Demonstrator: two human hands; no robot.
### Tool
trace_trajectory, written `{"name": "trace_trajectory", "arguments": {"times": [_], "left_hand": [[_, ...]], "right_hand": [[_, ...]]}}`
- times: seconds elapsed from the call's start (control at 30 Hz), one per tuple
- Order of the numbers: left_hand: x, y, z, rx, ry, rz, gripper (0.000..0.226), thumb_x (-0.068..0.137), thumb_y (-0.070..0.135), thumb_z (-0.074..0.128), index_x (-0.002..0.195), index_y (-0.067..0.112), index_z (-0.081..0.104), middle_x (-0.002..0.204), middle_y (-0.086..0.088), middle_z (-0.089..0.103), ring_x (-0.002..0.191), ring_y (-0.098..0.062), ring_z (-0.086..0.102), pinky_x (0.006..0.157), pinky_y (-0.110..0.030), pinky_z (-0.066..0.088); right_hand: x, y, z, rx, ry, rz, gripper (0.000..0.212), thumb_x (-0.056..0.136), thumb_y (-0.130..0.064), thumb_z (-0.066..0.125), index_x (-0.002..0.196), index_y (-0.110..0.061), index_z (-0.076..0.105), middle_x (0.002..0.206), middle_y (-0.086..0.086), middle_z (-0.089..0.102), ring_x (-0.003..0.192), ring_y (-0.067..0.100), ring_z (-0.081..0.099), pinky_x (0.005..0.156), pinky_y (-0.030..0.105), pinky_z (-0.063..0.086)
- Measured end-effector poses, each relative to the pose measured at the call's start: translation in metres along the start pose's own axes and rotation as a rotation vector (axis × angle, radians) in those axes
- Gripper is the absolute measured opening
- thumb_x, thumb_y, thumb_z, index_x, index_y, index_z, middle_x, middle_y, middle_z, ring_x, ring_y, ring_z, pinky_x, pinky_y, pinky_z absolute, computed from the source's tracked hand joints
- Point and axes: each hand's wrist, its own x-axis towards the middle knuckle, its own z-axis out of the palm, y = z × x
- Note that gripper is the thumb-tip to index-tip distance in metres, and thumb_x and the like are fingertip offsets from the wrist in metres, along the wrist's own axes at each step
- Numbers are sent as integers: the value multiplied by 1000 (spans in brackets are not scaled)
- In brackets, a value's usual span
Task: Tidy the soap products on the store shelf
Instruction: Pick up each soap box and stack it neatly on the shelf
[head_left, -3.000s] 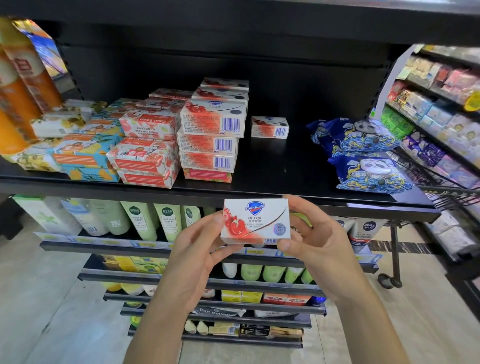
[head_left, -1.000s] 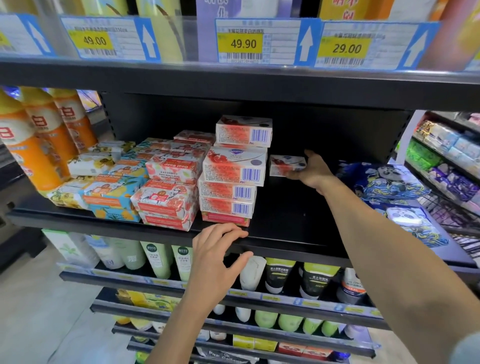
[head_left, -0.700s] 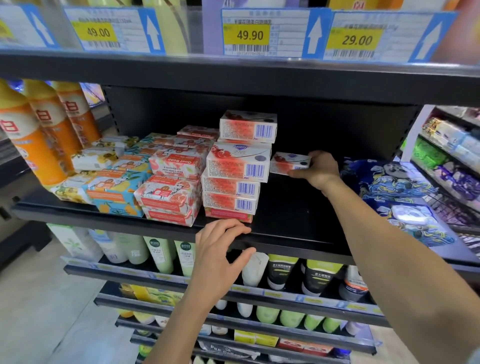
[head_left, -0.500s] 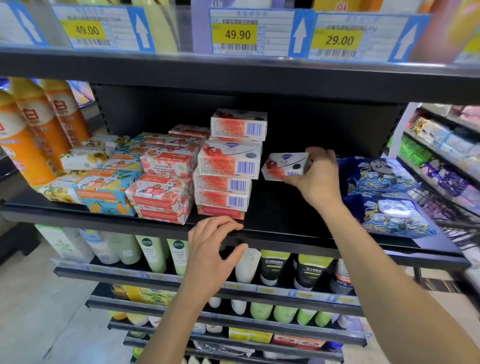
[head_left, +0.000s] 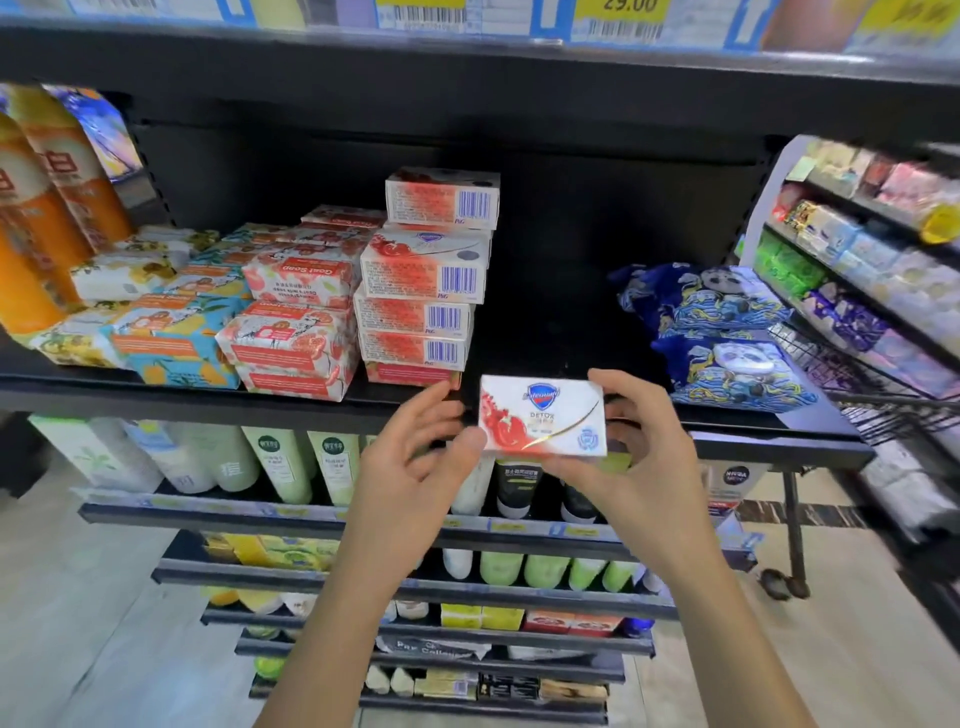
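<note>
The white-and-red Safeguard soap box (head_left: 543, 415) is up in the air, front face to the camera, in front of the black shelf's (head_left: 550, 332) front edge and touching nothing on it. The right grip (head_left: 641, 457) is pinching it: thumb under the bottom edge, fingers curled round the right side and top corner. The left grip (head_left: 415, 467) is spread and relaxed just beside the box's left edge, thumb tip touching the lower left corner, the other fingers clear of it; motion blur softens that hand.

Just behind and left of the held box is the stack of matching soap boxes (head_left: 426, 291), barcodes facing out, the top box set further back than the ones below. Touching that stack on its left are the piled Goat Soap packs (head_left: 298, 317), then teal and yellow soap packs (head_left: 171, 332), and orange bottles (head_left: 47, 208) at the far left. A bare stretch of shelf lies right of the stack, and beyond it the blue panda-print packets (head_left: 727, 338). Below, rows of green-and-white tubes (head_left: 280, 462) stand on the lower shelf.
</note>
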Motion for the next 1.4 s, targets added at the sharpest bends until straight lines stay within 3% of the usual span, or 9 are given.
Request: {"name": "trace_trajectory", "arguments": {"times": [0.13, 0.27, 0.4, 0.57, 0.73, 0.87, 1.0, 1.23, 1.4], "left_hand": [[-11, 0, 4, -224, -86, -196, 52, 87, 41, 69, 134, 23, 61, 118, 4, 76, 112, -16, 72, 99, -40, 55], [-18, -4, 1, -329, -74, -210, 43, 86, 23, 70, 128, 20, 64, 115, -2, 77, 110, -20, 73, 90, -32, 60], [-21, -6, -4, -344, -69, -196, 42, 84, 20, 71, 126, 18, 66, 114, -4, 78, 108, -20, 73, 82, -24, 59], [-23, -9, -8, -329, -56, -198, 44, 82, 19, 72, 126, 21, 66, 113, -3, 78, 107, -20, 74, 81, -23, 58], [-24, -9, -9, -314, -52, -207, 48, 80, 22, 73, 126, 29, 65, 114, 2, 77, 109, -15, 72, 81, -24, 57], [-24, -7, -9, -311, -72, -224, 49, 82, 33, 70, 131, 29, 63, 120, 4, 75, 116, -14, 69, 92, -30, 54], [-26, -2, -8, -337, -131, -254, 53, 87, 48, 57, 127, 15, 66, 121, -3, 75, 118, -18, 69, 100, -41, 51], [-26, -2, -7, -400, -64, -297, 51, 81, 42, 66, 115, 5, 73, 115, -11, 76, 113, -25, 71, 99, -39, 53], [-29, -2, -7, -404, -52, -274, 52, 82, 38, 67, 120, 3, 70, 117, -10, 76, 115, -23, 70, 103, -38, 52]], "right_hand": [[-15, 1, 8, 41, -82, -3, 80, 68, -7, 94, 135, -30, 55, 133, -5, 56, 119, 17, 59, 93, 28, 54], [-24, -6, 9, 127, -176, 141, 81, 75, -20, 90, 142, -38, 48, 133, -13, 59, 123, 7, 59, 94, 25, 54], [-25, -19, 10, 292, -191, 384, 57, 77, -49, 73, 130, -34, 62, 115, -17, 73, 104, 5, 69, 78, 16, 54], [-26, -19, 14, 350, -183, 454, 24, 94, -29, 70, 118, -23, 72, 104, -10, 78, 97, 9, 71, 74, 16, 54], [-27, -17, 16, 408, -165, 456, 25, 92, -23, 72, 118, -22, 72, 106, -6, 78, 102, 9, 72, 77, 12, 52], [-29, -13, 15, 431, -159, 408, 32, 90, -11, 72, 121, -21, 68, 114, -3, 77, 108, 13, 71, 85, 20, 55], [-32, -12, 11, 424, -177, 336, 38, 90, -8, 72, 125, -20, 65, 119, -2, 75, 113, 15, 69, 89, 25, 56], [-34, -9, 9, 427, -225, 284, 46, 84, -7, 74, 128, -17, 64, 123, 0, 73, 120, 16, 66, 93, 25, 55], [-34, -15, 8, 392, -282, 405, 54, 80, -44, 70, 132, -30, 61, 125, -11, 72, 117, 9, 67, 96, 23, 54]]}}
